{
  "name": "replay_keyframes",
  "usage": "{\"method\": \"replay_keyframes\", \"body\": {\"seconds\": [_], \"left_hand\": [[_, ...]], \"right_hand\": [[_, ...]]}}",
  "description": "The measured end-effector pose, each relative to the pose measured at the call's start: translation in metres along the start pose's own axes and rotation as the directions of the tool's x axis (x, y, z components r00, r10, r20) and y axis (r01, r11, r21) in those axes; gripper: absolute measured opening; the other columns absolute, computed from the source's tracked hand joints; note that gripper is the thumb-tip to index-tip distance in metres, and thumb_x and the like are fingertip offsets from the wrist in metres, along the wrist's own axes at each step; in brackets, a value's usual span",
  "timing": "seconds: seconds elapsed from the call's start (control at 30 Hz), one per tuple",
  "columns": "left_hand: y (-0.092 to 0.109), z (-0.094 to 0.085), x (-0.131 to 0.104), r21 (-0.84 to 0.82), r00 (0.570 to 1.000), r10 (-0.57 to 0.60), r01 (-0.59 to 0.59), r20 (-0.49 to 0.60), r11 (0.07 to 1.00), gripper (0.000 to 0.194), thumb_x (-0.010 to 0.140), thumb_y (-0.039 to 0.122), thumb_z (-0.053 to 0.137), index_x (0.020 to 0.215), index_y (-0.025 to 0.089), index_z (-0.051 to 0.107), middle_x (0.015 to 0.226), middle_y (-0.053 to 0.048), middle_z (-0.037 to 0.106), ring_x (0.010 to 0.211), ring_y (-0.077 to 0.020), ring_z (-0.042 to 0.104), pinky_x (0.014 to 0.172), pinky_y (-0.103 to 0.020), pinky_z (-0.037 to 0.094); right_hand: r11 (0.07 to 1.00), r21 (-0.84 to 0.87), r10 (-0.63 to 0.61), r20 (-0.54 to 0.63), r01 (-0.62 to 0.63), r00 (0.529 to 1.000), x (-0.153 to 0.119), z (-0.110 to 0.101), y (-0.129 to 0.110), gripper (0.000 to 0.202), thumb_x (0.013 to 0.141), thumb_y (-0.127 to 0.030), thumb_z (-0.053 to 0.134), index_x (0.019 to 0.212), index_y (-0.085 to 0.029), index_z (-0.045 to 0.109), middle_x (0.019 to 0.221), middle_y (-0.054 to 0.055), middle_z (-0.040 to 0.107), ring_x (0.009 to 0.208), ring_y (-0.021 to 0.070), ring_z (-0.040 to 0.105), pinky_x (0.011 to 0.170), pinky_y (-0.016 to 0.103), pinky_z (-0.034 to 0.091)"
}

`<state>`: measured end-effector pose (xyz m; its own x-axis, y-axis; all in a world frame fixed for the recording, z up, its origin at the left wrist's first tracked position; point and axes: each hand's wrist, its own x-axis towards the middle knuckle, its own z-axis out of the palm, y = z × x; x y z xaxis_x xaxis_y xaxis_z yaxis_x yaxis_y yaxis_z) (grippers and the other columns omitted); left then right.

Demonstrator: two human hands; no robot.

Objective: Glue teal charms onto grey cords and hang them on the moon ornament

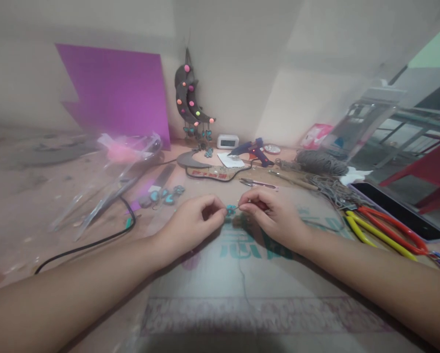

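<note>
Between my two hands is a small turquoise charm (pixel 231 210), held above a printed sheet (pixel 205 279). My left hand (pixel 200 215) pinches its left side between thumb and finger. On the other side, my right hand (pixel 269 213) is closed in a pinch at the charm's right edge, on a thin thread or wire too fine to make out fully. A thin grey thread (pixel 242 277) runs down over the sheet below. Several more turquoise charms (pixel 169 197) lie to the left of my left hand.
Behind are a glue gun (pixel 255 151), a small white clock (pixel 228 141), scissors (pixel 258 184) and a grey crescent (pixel 192 159). Pliers (pixel 392 230), a phone (pixel 398 208) and grey yarn (pixel 321 163) lie right. A black cable (pixel 95 242) and plastic bags (pixel 128 152) are left. A moon ornament (pixel 188 98) hangs on the wall.
</note>
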<state>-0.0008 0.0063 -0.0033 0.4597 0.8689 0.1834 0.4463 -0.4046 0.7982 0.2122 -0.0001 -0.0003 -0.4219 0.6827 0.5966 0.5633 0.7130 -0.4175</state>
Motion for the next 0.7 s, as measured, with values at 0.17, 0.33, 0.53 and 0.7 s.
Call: {"method": "replay_keyframes", "body": {"seconds": [0.17, 0.33, 0.53, 0.7], "left_hand": [[0.0000, 0.0005, -0.0008, 0.000, 1.000, 0.004, -0.004, 0.000, 1.000, 0.011, 0.084, 0.021, 0.052, 0.081, 0.020, 0.063, 0.077, 0.002, 0.067, 0.074, -0.0139, 0.060, 0.068, -0.024, 0.045], [0.0021, 0.0005, -0.0016, 0.021, 1.000, 0.017, -0.017, -0.001, 1.000, 0.011, 0.084, 0.021, 0.053, 0.080, 0.020, 0.062, 0.075, 0.003, 0.066, 0.072, -0.0134, 0.059, 0.066, -0.024, 0.044], [0.0016, 0.0009, -0.0023, 0.045, 1.000, 0.024, -0.024, -0.003, 0.999, 0.011, 0.084, 0.022, 0.052, 0.080, 0.020, 0.062, 0.074, 0.002, 0.066, 0.071, -0.0138, 0.059, 0.065, -0.025, 0.043], [0.0013, 0.0005, -0.0018, 0.063, 0.999, 0.040, -0.040, 0.006, 0.997, 0.011, 0.084, 0.021, 0.052, 0.080, 0.020, 0.062, 0.076, 0.002, 0.066, 0.072, -0.0144, 0.059, 0.067, -0.026, 0.043]], "right_hand": [[0.999, -0.034, 0.031, 0.007, -0.031, 0.999, 0.0028, 0.0008, -0.0001, 0.011, 0.093, -0.023, 0.056, 0.084, -0.019, 0.061, 0.071, 0.000, 0.062, 0.059, 0.0116, 0.050, 0.057, 0.025, 0.039], [0.997, -0.021, 0.076, 0.026, -0.075, 0.997, 0.0032, 0.0023, 0.0010, 0.010, 0.092, -0.024, 0.058, 0.085, -0.019, 0.061, 0.071, 0.000, 0.062, 0.061, 0.0114, 0.052, 0.058, 0.025, 0.039], [0.994, -0.005, 0.113, 0.031, -0.112, 0.993, 0.0031, 0.0031, -0.0013, 0.011, 0.090, -0.025, 0.061, 0.082, -0.018, 0.061, 0.062, -0.004, 0.053, 0.055, 0.0098, 0.045, 0.055, 0.023, 0.036], [0.993, 0.010, 0.118, 0.032, -0.118, 0.993, 0.0027, 0.0038, -0.0005, 0.010, 0.090, -0.027, 0.060, 0.088, -0.017, 0.062, 0.059, -0.006, 0.045, 0.051, 0.0086, 0.041, 0.053, 0.022, 0.034]]}}
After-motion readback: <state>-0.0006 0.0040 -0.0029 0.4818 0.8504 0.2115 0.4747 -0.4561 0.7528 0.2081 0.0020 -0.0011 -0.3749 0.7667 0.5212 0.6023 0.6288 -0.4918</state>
